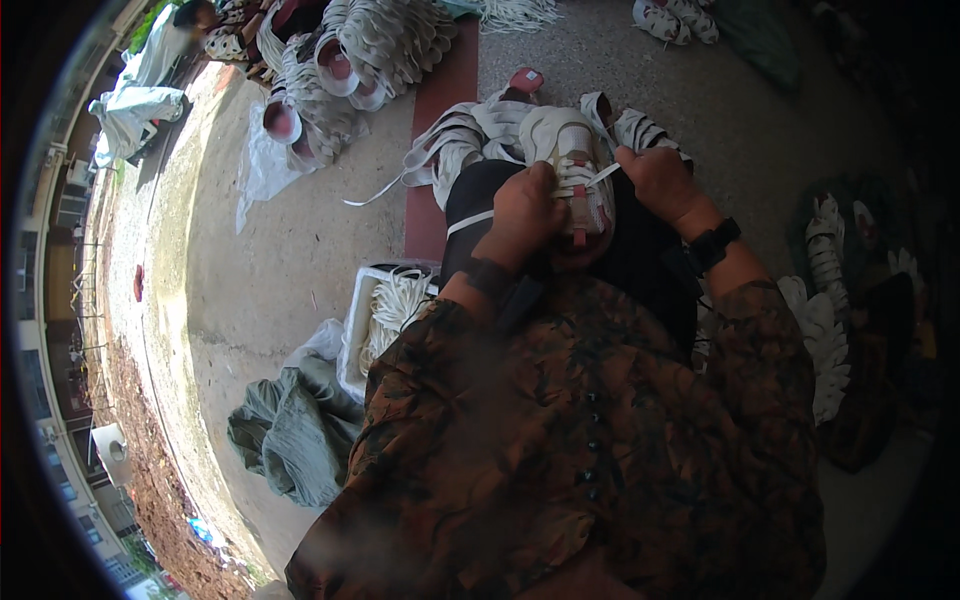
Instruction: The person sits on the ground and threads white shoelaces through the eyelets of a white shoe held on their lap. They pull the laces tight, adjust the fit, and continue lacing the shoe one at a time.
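Grey concrete floor (260, 260) spreads around the person, crossed by a red stripe (428, 215) and brightly lit toward the left edge. At the upper left, white shoe parts (385, 50) are bunched in rows, and another person (200, 18) shows near the rim. A cream shoe (575, 165) with pink patches sits over the dark-trousered lap, between the two hands. Right-hand fingers pinch a white lace (603, 174), which runs taut to the shoe's front; a dark band circles that wrist. The left hand (525, 212) is clenched against the shoe's left side; what is inside it is hidden. A white strip (470, 222) crosses the left thigh up to that fist. Beyond the knees lie more white uppers (458, 150). Left of the lap stands a white box (350, 352) of loose laces (395, 308), beside a grey-green sack (295, 430).
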A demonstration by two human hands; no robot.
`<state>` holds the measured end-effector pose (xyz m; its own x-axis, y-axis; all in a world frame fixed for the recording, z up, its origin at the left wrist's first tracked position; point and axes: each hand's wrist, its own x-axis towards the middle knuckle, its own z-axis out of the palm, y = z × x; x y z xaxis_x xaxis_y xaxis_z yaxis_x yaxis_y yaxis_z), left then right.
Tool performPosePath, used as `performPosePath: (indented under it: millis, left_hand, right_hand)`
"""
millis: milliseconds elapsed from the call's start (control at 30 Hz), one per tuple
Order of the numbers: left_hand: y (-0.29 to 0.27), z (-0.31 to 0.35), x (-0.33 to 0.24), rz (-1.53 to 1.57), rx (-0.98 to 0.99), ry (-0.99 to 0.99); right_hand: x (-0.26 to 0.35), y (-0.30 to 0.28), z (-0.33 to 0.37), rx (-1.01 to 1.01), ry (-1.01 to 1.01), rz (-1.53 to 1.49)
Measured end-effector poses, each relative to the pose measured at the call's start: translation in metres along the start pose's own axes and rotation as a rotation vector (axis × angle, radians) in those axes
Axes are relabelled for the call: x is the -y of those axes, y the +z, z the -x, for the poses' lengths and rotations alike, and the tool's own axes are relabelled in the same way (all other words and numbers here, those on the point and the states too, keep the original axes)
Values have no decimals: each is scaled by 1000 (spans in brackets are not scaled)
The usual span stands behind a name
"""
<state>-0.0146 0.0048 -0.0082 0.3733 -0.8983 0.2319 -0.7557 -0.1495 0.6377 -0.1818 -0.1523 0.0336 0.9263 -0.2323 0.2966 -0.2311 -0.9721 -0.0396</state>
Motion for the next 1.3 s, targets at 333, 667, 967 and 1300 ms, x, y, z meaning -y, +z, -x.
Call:
performPosePath:
  millis: [333,667,967,1300]
  left_hand:
    - [3,1,1,-23,-22,59]
    - [4,0,-1,-8,-26,24]
    - [4,0,-1,-2,-8,42]
    - [2,0,-1,-3,0,28]
  right_hand:
    - [19,20,69,-84,292,-126]
    - [38,14,-9,199,507,-676]
    - [38,17,-26,246,322,-370]
    - [45,-8,-34,369,407,-344]
